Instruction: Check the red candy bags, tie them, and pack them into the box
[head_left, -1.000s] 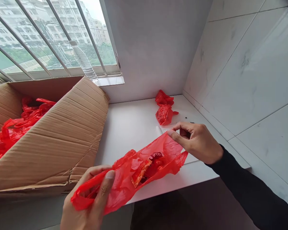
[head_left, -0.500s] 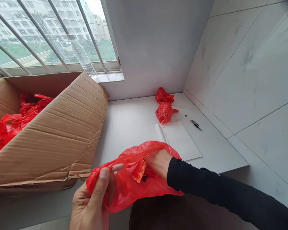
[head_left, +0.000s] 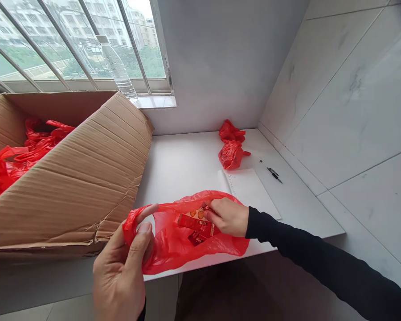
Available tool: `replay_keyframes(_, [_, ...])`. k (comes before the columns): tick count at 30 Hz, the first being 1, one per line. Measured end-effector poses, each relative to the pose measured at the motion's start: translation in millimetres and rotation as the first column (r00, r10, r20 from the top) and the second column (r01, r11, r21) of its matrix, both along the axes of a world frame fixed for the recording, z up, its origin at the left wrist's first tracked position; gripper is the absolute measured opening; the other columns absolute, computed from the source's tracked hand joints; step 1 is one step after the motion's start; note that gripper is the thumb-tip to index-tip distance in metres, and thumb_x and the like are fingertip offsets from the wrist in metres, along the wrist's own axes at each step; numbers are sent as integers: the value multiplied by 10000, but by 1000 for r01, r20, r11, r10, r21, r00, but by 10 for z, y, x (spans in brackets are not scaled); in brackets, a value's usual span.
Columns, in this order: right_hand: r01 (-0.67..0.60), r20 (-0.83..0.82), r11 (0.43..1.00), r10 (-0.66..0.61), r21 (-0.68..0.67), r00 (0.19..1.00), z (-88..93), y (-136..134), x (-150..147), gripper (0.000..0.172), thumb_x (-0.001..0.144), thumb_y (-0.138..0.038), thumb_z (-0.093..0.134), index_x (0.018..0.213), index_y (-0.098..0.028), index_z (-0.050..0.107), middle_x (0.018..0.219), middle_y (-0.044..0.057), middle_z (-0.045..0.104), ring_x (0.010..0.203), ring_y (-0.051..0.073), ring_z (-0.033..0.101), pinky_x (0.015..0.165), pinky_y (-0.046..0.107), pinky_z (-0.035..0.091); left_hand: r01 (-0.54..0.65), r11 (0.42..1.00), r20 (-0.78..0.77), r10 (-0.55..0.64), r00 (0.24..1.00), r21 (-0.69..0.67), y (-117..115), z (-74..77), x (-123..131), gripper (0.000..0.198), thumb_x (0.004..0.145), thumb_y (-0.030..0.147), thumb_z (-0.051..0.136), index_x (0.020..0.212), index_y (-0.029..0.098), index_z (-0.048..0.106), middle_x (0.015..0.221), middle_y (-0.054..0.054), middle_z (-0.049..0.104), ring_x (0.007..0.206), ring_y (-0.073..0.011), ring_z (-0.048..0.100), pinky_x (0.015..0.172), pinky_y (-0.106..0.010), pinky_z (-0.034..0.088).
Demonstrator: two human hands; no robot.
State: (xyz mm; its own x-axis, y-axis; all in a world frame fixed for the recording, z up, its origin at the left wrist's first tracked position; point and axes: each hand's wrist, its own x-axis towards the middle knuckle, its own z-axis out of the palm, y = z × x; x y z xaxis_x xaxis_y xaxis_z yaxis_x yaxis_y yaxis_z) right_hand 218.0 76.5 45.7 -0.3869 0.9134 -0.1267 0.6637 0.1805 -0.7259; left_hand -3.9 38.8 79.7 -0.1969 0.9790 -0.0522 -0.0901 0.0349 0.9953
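Note:
A red plastic bag (head_left: 167, 245) is held wide by my left hand (head_left: 123, 263), whose fingers are hooked through and closed on its left edge. Over the bag's mouth, my right hand (head_left: 229, 217) has its fingertips pinched on a small red packet, mostly covered by the fingers. Just below those fingertips, inside the bag, lie a long red packet (head_left: 194, 223) and a darker red one (head_left: 196, 238). A packet with orange round prints (head_left: 193, 213) shows behind them.
A large cardboard box (head_left: 73, 178) with red plastic bags (head_left: 36, 151) inside stands at left. On the white table (head_left: 177, 165) are two tied red bags (head_left: 230, 154), a notebook (head_left: 254, 191) and a pen (head_left: 274, 175). A clear bottle (head_left: 118, 69) stands on the windowsill.
My right hand has come up from deeper in the bag, its fingers now visible. The packets inside show more plainly, and the bag's front edge has risen slightly.

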Motion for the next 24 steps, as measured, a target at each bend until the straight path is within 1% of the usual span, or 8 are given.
replay_keyframes(4, [24, -77, 996, -30, -82, 997, 7, 27, 38, 131, 906, -206, 498, 775, -208, 494, 627, -37, 506, 562, 116, 450, 560, 270, 352, 58, 998, -95, -57, 994, 6, -6, -98, -62, 461, 800, 420, 765, 1238, 296, 694, 719, 37, 521, 616, -86, 439, 564, -147, 474])
replay_keyframes(7, [4, -231, 963, -69, -271, 970, 22, 38, 41, 37, 863, -182, 483, 880, -212, 498, 680, -33, 584, 560, 120, 556, 527, 247, 422, 86, 996, -209, -80, 975, 22, -1, -153, -64, 548, 792, 412, 768, 1314, 313, 636, 758, 34, 540, 645, -103, 471, 563, -166, 476])
replay_keyframes(10, [-159, -536, 823, -196, -545, 821, 30, 8, 31, 253, 793, -139, 514, 1030, -210, 458, 828, 9, 692, 667, 155, 693, 553, 247, 521, 95, 995, -310, -79, 947, 34, 25, -146, -16, 535, 807, 416, 747, 1323, 342, 620, 783, 41, 523, 649, -97, 476, 565, -164, 469])
replay_keyframes(14, [-312, -698, 697, -372, -645, 612, 13, -106, -12, 460, 796, -169, 635, 1189, -200, 397, 887, 29, 720, 776, 171, 745, 718, 289, 588, 169, 984, -378, -135, 916, 58, 45, -100, 85, 602, 854, 438, 693, 1423, 399, 501, 933, 18, 605, 792, -142, 596, 695, -228, 551])
replay_keyframes(17, [-330, -745, 699, -440, -635, 502, -6, -175, -67, 581, 804, -204, 719, 1303, -228, 421, 1039, 32, 706, 917, 168, 734, 841, 321, 586, 295, 955, -405, -255, 878, 39, 31, -100, 139, 839, 852, 429, 705, 1548, 444, 238, 1242, -20, 620, 1079, -213, 631, 929, -343, 554])
replay_keyframes(19, [-313, -765, 728, -436, -609, 474, -24, -180, -96, 537, 817, -249, 745, 1296, -250, 501, 1122, 24, 683, 1012, 165, 701, 890, 316, 570, 344, 939, -362, -323, 875, -6, 18, -117, 151, 903, 861, 431, 697, 1570, 445, 138, 1288, -36, 620, 1107, -234, 637, 957, -389, 555])
replay_keyframes(22, [-218, -749, 806, -360, -549, 557, -65, -137, -99, 319, 874, -423, 702, 1102, -205, 655, 1023, 28, 698, 946, 150, 677, 800, 255, 553, 404, 912, -185, -411, 893, -77, 16, -145, 134, 881, 887, 429, 670, 1575, 434, 120, 1278, -51, 641, 1132, -249, 638, 947, -413, 572])
replay_keyframes(24, [-133, -697, 847, -324, -515, 639, -89, -105, -74, 347, 877, -513, 670, 907, -168, 685, 864, 29, 689, 775, 130, 642, 639, 224, 517, 423, 902, -106, -431, 896, -86, 31, -156, 113, 853, 899, 419, 659, 1575, 422, 139, 1280, -53, 638, 1154, -243, 629, 968, -410, 562])
